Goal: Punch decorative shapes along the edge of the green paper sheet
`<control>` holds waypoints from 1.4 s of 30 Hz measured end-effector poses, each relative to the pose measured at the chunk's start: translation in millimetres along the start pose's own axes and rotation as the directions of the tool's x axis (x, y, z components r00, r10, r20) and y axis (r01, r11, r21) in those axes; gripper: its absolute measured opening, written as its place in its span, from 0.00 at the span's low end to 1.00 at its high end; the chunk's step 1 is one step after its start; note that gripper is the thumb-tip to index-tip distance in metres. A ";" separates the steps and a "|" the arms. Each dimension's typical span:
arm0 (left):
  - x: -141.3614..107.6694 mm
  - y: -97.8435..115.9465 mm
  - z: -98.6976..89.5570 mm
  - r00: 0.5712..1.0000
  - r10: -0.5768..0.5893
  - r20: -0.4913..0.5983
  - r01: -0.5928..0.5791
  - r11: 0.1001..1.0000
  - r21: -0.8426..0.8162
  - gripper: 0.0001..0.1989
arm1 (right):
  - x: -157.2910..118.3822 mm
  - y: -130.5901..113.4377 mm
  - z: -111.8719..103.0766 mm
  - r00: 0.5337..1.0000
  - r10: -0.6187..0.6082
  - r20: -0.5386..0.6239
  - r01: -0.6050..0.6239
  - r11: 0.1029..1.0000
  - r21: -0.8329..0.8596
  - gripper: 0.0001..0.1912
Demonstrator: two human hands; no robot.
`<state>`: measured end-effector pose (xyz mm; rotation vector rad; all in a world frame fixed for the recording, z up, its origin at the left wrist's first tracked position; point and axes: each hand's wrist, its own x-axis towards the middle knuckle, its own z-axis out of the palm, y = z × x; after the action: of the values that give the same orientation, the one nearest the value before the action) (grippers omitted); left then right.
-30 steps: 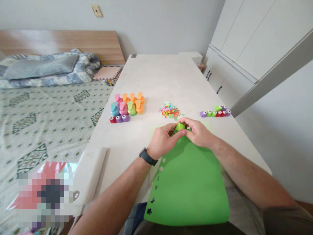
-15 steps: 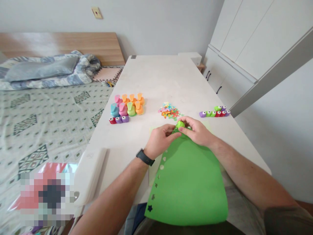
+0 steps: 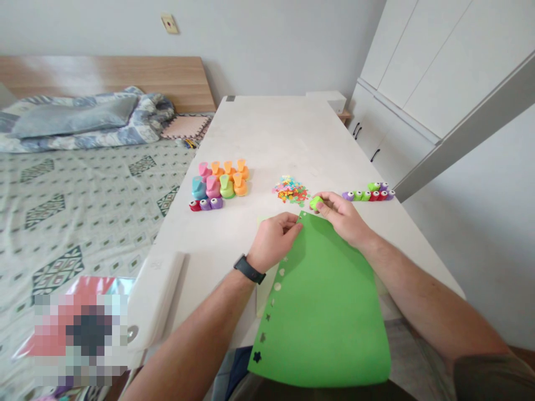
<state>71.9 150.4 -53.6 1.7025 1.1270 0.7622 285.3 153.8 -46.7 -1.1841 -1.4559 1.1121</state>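
Observation:
A sheet of green paper (image 3: 330, 301) runs from the table over its front edge toward me, with a row of punched shapes along its left edge. My left hand (image 3: 276, 236) pinches the sheet near its far left corner. In my right hand (image 3: 345, 217) is a small lime-green craft punch (image 3: 316, 203), gripped between thumb and fingers. The punch is apart from the paper, just beyond its far edge. A pile of colourful paper cut-outs (image 3: 291, 190) lies on the table beyond my hands.
Larger colourful craft punches (image 3: 225, 186) stand in rows at the left, small ones (image 3: 204, 204) before them. More small punches (image 3: 375, 195) line up at the right. A long white device (image 3: 156, 301) lies along the table's left edge, beside a bed (image 3: 96, 217).
My right hand has drawn the lime-green punch off the paper's far corner, slightly up and to the right. My left hand keeps its hold on the sheet.

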 end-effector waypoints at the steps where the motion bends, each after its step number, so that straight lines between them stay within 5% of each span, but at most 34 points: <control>1: -0.3 0.4 -0.1 1.000 0.001 0.001 -0.001 1.000 -0.003 0.12 | 0.5 0.0 -0.1 1.000 0.008 -0.015 -0.008 1.000 0.010 0.17; 17: -2.5 4.1 -1.1 0.998 0.059 0.005 -0.060 0.996 0.062 0.13 | 9.8 7.0 -7.0 0.991 0.128 -0.027 -0.122 0.979 0.161 0.24; 30: -2.4 0.1 -1.0 0.997 0.076 -0.003 -0.075 0.995 0.063 0.10 | 60.8 19.5 -9.9 0.965 0.240 -0.107 -0.249 0.965 -0.085 0.28; 37: -1.6 -1.7 -1.9 0.998 0.065 -0.003 -0.065 0.995 0.076 0.11 | 66.5 0.4 1.2 0.986 0.141 -0.091 -0.155 0.971 -0.184 0.27; 42: -1.6 -1.3 -1.7 0.998 0.068 -0.006 -0.067 0.994 0.085 0.11 | 78.5 -19.7 31.1 0.991 0.029 0.128 -0.001 0.977 -0.213 0.20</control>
<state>69.4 149.7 -54.1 1.8175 1.1268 0.7738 243.2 226.0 -23.8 -1.2905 -1.7030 1.0812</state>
